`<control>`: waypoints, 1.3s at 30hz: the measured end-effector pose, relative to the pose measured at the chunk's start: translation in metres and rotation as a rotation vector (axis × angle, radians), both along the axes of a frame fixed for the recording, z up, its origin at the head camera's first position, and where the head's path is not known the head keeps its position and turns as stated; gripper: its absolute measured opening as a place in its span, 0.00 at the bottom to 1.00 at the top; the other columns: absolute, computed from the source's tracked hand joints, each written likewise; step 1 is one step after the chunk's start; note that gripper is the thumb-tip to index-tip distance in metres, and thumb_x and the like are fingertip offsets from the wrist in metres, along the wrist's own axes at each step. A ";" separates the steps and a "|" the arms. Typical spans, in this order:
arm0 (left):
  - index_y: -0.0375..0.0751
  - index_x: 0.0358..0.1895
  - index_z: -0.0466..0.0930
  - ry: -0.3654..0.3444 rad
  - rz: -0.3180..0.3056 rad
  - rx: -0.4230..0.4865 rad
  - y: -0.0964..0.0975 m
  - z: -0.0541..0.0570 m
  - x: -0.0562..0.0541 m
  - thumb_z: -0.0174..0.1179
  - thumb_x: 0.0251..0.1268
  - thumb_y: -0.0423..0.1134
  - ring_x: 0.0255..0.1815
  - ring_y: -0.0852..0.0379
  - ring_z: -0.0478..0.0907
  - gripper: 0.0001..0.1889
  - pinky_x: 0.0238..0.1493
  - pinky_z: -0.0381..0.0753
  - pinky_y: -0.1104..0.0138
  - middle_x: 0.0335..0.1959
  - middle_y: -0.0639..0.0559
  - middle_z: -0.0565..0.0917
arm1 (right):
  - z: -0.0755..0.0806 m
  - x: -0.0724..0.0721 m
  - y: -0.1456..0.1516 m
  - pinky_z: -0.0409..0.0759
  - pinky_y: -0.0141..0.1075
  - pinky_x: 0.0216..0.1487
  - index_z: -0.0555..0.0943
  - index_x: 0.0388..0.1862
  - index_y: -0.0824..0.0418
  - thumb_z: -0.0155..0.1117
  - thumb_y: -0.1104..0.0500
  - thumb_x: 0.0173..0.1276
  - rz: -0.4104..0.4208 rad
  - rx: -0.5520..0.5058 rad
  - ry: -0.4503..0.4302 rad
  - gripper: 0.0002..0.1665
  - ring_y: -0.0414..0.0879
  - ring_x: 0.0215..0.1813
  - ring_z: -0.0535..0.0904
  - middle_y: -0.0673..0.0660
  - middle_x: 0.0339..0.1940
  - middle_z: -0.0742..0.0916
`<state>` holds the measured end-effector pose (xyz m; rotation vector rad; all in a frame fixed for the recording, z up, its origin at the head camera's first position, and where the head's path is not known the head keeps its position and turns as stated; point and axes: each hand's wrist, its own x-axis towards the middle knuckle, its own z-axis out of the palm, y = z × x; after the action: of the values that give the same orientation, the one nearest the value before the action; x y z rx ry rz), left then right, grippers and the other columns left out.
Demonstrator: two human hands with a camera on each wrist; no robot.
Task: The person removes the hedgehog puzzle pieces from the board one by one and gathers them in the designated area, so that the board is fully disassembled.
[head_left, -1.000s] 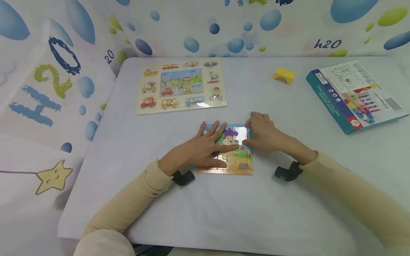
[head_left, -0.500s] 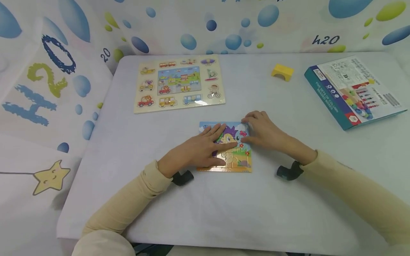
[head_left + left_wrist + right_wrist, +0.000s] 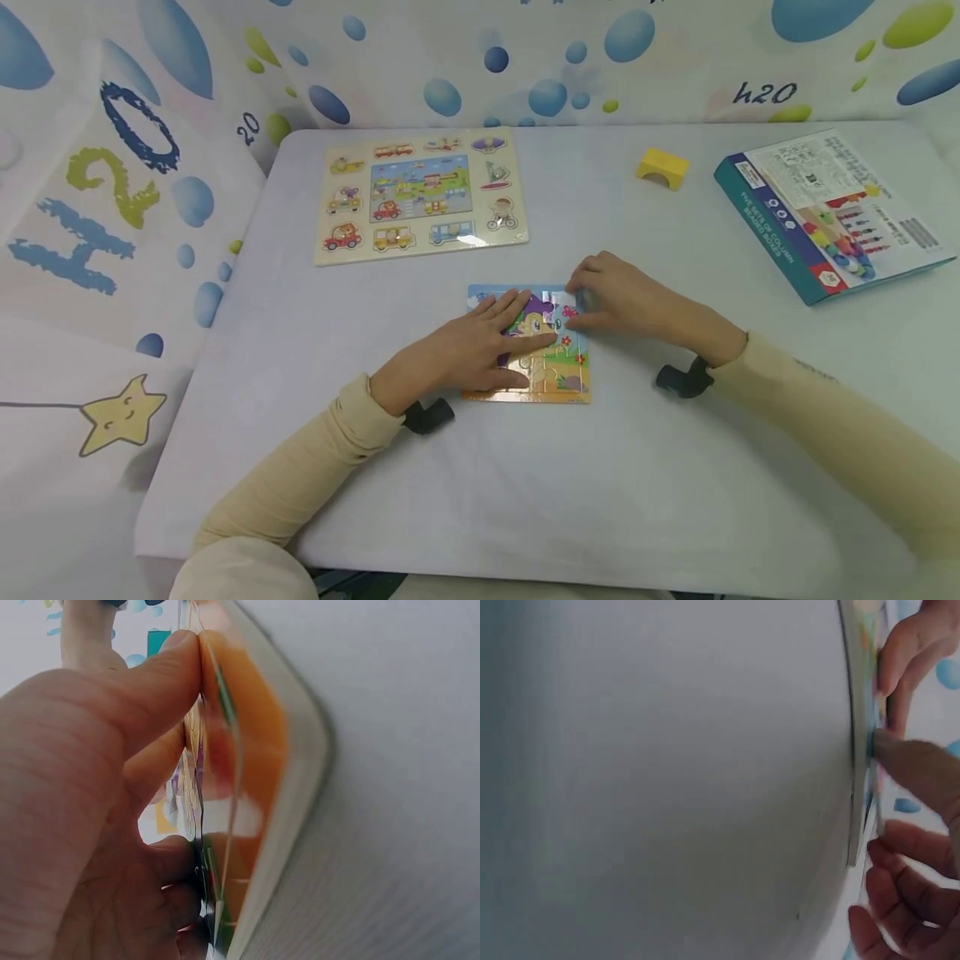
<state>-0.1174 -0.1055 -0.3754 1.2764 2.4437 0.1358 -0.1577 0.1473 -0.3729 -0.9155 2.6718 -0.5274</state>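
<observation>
A square jigsaw puzzle (image 3: 555,377) with a purple-haired cartoon animal lies on the white table. My left hand (image 3: 468,350) rests on its left half with fingers spread, hiding much of the picture. In the left wrist view, that thumb presses near the orange border (image 3: 259,727). At the upper right corner, my right hand (image 3: 622,296) pinches a puzzle piece (image 3: 558,315) with red flowers between thumb and index finger. The right wrist view shows the edge of this piece (image 3: 879,799) standing slightly proud of the puzzle frame (image 3: 857,817); the other right fingers are curled beyond it.
A wooden vehicle puzzle board (image 3: 420,242) lies at the back left. Behind the right hand sits a yellow arch block (image 3: 662,167). A teal-edged toy box (image 3: 832,217) occupies the back right. A bubble-printed curtain (image 3: 450,50) hangs behind the white table (image 3: 480,492).
The piece at the right hand, glaring and tilted earlier, now lies nearly level with its flowers showing. The right wrist has shifted slightly up and outward. The left hand keeps its place on the puzzle.
</observation>
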 end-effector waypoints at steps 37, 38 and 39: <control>0.60 0.76 0.56 -0.029 0.009 0.007 0.001 0.001 0.000 0.49 0.72 0.61 0.80 0.40 0.37 0.33 0.78 0.43 0.49 0.79 0.35 0.40 | 0.008 -0.004 0.030 0.78 0.44 0.58 0.84 0.50 0.59 0.75 0.47 0.57 0.094 0.011 0.050 0.26 0.49 0.53 0.73 0.55 0.50 0.80; 0.60 0.76 0.56 -0.035 0.013 0.013 0.002 0.000 0.000 0.50 0.71 0.61 0.80 0.41 0.36 0.33 0.78 0.42 0.49 0.79 0.35 0.40 | 0.010 -0.003 0.037 0.78 0.44 0.58 0.84 0.50 0.58 0.76 0.47 0.56 0.075 0.019 0.059 0.26 0.49 0.54 0.73 0.55 0.50 0.80; 0.60 0.76 0.57 -0.041 0.016 0.019 0.002 -0.001 0.000 0.50 0.71 0.61 0.80 0.41 0.36 0.33 0.78 0.42 0.49 0.79 0.35 0.40 | 0.012 -0.003 0.045 0.78 0.44 0.58 0.84 0.50 0.58 0.76 0.47 0.56 0.057 0.020 0.068 0.26 0.50 0.54 0.74 0.55 0.50 0.80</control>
<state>-0.1176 -0.1033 -0.3764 1.2498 2.4237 0.1888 -0.1607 0.1923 -0.3610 -1.0183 2.6963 -0.4636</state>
